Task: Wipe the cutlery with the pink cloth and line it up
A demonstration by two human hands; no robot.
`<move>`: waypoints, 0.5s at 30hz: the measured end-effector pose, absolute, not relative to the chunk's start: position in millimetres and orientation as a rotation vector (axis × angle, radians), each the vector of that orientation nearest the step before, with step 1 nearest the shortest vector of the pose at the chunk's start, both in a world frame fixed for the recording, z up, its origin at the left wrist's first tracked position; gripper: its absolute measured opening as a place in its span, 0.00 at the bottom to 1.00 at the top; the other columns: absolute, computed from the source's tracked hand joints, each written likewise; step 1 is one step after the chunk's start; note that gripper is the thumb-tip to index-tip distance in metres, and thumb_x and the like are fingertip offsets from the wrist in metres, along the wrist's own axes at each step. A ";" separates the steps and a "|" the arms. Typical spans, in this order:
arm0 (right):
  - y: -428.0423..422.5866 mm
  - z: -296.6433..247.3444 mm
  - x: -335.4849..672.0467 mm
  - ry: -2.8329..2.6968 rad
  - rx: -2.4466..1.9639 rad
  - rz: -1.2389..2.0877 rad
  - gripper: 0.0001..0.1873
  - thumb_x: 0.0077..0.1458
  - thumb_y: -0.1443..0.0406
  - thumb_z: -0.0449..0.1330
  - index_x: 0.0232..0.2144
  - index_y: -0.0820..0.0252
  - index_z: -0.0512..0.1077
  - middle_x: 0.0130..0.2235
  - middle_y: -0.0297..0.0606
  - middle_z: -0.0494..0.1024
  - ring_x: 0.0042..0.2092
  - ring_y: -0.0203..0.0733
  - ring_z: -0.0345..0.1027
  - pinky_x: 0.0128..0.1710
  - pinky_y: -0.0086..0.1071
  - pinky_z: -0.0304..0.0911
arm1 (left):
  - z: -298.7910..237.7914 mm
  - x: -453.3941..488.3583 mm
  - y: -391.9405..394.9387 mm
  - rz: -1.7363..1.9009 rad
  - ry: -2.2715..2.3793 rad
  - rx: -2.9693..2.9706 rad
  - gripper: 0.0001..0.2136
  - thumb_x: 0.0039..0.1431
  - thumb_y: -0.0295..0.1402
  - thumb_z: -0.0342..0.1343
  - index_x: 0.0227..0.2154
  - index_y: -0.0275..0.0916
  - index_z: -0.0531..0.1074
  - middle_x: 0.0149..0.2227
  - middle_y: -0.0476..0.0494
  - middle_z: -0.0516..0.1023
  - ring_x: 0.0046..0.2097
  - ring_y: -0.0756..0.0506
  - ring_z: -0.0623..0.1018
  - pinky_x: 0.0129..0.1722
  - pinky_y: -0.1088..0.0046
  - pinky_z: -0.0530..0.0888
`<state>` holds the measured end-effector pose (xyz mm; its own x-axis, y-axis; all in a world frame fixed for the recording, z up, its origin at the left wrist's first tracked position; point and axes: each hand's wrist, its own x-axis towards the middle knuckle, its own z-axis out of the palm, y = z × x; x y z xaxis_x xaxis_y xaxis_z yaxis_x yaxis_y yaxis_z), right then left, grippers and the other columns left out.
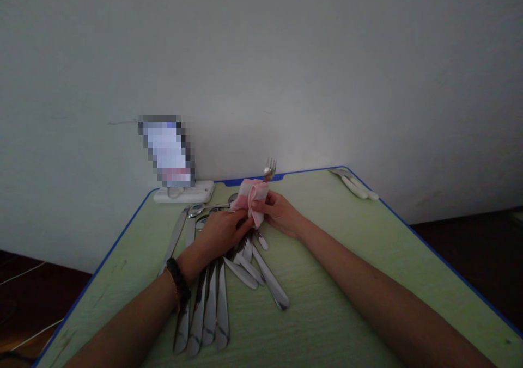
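As the fork (pixel 270 169) points toward upper centre, the nearer right hand (pixel 283 213) pinches the pink cloth (pixel 249 194), the left hand (pixel 223 233) grasping its lower-left edge.

Scene dimly lit, wall (pixel 261 74) darkened toward corners, screen (pixel 165 147) obscured by pixelation, glints reflected by cutlery (pixel 210 302), floor (pixel 41 289) shadowed

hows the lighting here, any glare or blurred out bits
Head view: dim overall, the wall grey and the floor at right nearly black; head view: pale glints on the cutlery handles; head view: the upright screen blocked out by coarse pixels, its content unreadable.
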<state>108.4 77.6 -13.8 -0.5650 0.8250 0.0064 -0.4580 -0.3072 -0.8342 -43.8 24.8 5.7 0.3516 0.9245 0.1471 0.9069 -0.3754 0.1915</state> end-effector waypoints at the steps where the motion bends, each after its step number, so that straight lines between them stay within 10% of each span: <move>1: 77.3 -13.2 108.1 -1.041 -0.548 1.951 0.19 0.33 0.64 0.70 0.32 0.61 0.72 0.30 0.33 0.76 0.33 0.35 0.67 0.37 0.30 0.62 | 6.2 -43.2 24.5 0.383 1.721 2.503 0.16 0.61 0.40 0.43 0.27 0.39 0.72 0.25 0.44 0.77 0.26 0.47 0.74 0.26 0.74 0.61; 15: 81.6 -15.1 111.4 -0.958 -0.508 2.066 0.08 0.42 0.66 0.64 0.29 0.63 0.72 0.28 0.33 0.75 0.30 0.33 0.65 0.33 0.28 0.62 | 4.7 -41.9 24.9 0.756 1.861 2.155 0.12 0.57 0.44 0.48 0.33 0.39 0.64 0.21 0.53 0.71 0.22 0.49 0.70 0.22 0.75 0.60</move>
<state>111.4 81.6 -15.1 -0.6102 0.7917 -0.0289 -0.4895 -0.4055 -0.7720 -41.9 24.9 4.7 0.0794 0.9653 0.2489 0.8655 -0.1906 0.4632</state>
